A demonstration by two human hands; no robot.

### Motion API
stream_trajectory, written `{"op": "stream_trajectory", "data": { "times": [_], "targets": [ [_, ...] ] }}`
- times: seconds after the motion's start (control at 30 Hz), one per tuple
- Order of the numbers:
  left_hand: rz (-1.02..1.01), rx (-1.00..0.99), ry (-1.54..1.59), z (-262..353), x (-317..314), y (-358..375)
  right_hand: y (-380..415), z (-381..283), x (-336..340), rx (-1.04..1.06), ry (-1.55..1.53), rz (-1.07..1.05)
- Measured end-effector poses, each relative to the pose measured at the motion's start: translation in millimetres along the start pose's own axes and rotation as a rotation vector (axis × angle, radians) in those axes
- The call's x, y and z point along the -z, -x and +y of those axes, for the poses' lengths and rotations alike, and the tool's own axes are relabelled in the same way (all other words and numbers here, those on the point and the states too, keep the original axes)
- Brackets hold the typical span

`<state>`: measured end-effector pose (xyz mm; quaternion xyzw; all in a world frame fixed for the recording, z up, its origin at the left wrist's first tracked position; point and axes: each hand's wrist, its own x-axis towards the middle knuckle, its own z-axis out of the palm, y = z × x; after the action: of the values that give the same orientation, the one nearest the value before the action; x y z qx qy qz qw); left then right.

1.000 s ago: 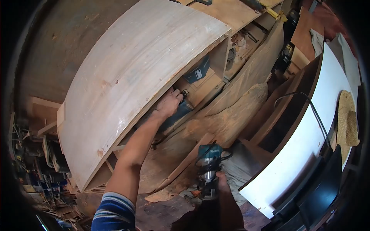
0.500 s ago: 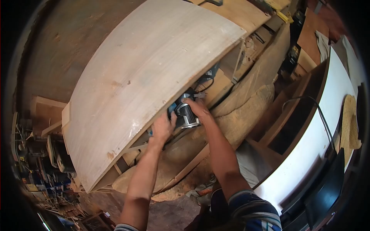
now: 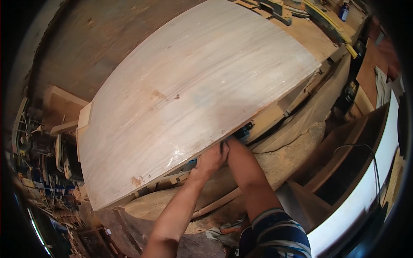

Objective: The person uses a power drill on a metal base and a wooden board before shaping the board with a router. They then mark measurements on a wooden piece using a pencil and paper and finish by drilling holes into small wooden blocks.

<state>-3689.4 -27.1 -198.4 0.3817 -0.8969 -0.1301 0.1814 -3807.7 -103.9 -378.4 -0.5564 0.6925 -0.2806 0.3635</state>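
A large pale wooden board (image 3: 193, 99) with a curved far edge lies on top of a bench. My left hand (image 3: 209, 160) is at the board's near edge, its fingers curled beside my right wrist; a dark bit shows by the fingertips, but what they hold is hidden. My right hand (image 3: 232, 143) reaches under that edge, and its fingers are out of sight. A teal and black tool part (image 3: 245, 130) shows in the gap just beyond it. The silver and black trim router seen earlier is not visible.
Below the edge lies a long, rough carved log (image 3: 275, 161). A white-sided cabinet (image 3: 357, 193) with brown compartments stands on the right. A yellow-handled clamp (image 3: 331, 26) lies at the top right. Tools crowd the shelves (image 3: 43, 172) at left.
Both hands have moved in toward the board's edge, and the right one has slipped underneath. The trim router in the right hand has gone from sight. The camera view has shifted.
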Motion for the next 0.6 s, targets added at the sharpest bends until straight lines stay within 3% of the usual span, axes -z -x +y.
{"op": "stream_trajectory", "data": {
  "times": [0.1,0.23,0.37,0.43,0.6],
  "targets": [
    [0.082,-0.091,-0.002,0.2,0.6,0.4,-11.0,9.5,-29.8,-0.023,0.125,-0.037],
    [-0.061,0.071,0.068,6.8,2.0,2.9,-4.9,18.8,-53.1,-0.04,0.262,-0.084],
    [0.014,0.026,0.044,3.7,-1.4,5.2,16.4,21.1,-65.5,-0.043,0.343,-0.126],
    [-0.163,0.107,0.07,5.5,3.0,1.5,32.7,19.6,-65.2,-0.044,0.375,-0.145],
    [-0.194,0.001,0.028,9.4,-1.2,-3.6,74.9,19.2,-55.6,-0.046,0.365,-0.064]
  ]
}}
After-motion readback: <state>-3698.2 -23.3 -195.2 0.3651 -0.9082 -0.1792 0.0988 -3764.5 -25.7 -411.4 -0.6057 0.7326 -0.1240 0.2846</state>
